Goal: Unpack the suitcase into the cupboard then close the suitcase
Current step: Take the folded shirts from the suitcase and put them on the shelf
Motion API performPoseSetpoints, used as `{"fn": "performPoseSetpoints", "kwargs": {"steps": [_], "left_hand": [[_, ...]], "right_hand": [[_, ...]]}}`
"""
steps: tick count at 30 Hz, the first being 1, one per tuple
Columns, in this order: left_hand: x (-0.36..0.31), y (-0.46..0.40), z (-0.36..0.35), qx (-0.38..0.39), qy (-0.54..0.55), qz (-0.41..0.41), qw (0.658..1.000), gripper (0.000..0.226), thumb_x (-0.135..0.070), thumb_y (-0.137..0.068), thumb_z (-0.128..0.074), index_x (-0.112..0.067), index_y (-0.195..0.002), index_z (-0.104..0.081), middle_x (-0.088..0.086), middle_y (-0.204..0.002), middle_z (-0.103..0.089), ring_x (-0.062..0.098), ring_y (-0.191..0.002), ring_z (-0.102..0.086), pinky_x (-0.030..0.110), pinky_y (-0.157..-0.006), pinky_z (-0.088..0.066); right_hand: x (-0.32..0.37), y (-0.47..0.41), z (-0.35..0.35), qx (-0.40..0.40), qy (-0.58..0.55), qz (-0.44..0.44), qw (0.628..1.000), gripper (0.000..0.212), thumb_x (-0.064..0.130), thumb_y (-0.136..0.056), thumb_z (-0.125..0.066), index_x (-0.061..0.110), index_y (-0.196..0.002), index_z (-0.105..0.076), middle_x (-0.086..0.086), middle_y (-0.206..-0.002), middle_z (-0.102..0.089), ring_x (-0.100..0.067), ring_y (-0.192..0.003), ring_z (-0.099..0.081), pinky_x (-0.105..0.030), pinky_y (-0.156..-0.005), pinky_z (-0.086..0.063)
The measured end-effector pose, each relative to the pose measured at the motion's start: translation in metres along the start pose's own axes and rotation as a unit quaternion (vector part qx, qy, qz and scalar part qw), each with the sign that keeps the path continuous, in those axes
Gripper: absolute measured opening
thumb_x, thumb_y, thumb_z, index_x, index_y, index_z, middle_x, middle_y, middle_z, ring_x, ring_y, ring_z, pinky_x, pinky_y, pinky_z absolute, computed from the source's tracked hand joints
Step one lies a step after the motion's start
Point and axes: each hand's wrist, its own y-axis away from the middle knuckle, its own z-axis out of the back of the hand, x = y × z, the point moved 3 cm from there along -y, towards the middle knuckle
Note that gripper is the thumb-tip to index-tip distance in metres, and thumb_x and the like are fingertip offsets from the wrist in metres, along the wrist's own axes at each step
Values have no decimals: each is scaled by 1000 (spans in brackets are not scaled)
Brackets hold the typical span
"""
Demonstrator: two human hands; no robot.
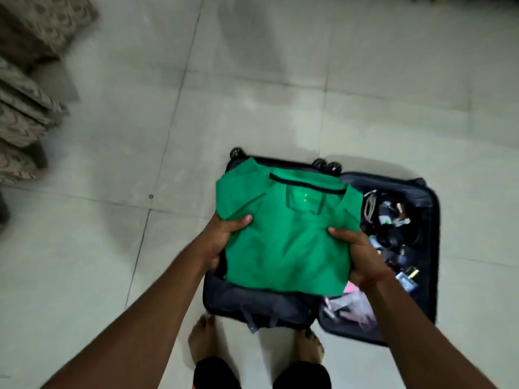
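Observation:
A folded green polo shirt [289, 234] with a dark-trimmed collar is held flat above the open dark suitcase [427, 209] on the floor. My left hand [222, 240] grips the shirt's left edge, thumb on top. At the shirt's right edge my right hand [356, 254] grips it the same way. The suitcase's left half, under the shirt, shows dark fabric and straps [261, 301]. Its right half holds several small items, cables and pouches [393, 226]. No cupboard is in view.
Pale floor tiles [280, 80] stretch all around the suitcase. Patterned fabric, like bedding or cushions [25, 94], lies along the left edge. My bare feet [202, 341] stand just before the suitcase's near edge. The suitcase wheels [325, 164] point away from me.

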Motion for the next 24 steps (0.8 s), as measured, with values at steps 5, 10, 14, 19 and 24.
{"fn": "performPoseSetpoints", "kwargs": {"steps": [5, 10, 14, 19, 24], "left_hand": [[-102, 135, -83, 35, -23, -60, 997, 52, -7, -80, -69, -7, -130, -55, 14, -122, -66, 33, -108, -65, 42, -83, -57], [-195, 259, -171, 114, -63, -99, 987, 44, -8, -85, -67, -7, -128, -57, 13, -123, -66, 30, -108, -66, 37, -79, -57], [-248, 347, -240, 171, -110, -128, 971, 54, -13, -77, -69, -6, -129, -57, 14, -124, -65, 32, -110, -64, 40, -85, -57], [-280, 430, -318, 247, -141, -133, 949, 48, -11, -77, -71, -8, -124, -61, 13, -119, -68, 30, -102, -68, 38, -77, -58], [-253, 491, -392, 325, -185, -100, 922, 49, -12, -75, -73, -6, -123, -62, 15, -117, -69, 31, -99, -69, 41, -79, -58]], "right_hand": [[99, 146, -39, 28, 5, 42, 999, 81, 7, -51, -85, -3, -125, -57, -23, -116, -67, -39, -95, -68, -47, -75, -56], [187, 307, -71, 21, -3, 132, 991, 58, 2, -66, -66, -3, -124, -57, -25, -115, -66, -40, -94, -67, -48, -76, -56], [234, 428, -83, 25, -31, 215, 976, 49, 0, -70, -61, 1, -119, -60, -22, -110, -69, -36, -91, -69, -43, -71, -57], [249, 548, -70, 3, -83, 309, 947, 44, -7, -81, -54, 2, -123, -58, -20, -114, -68, -35, -95, -68, -42, -73, -57], [215, 643, -22, -67, -156, 358, 918, 55, -1, -73, -63, 1, -127, -56, -22, -120, -65, -37, -98, -67, -44, -75, -57]]}}
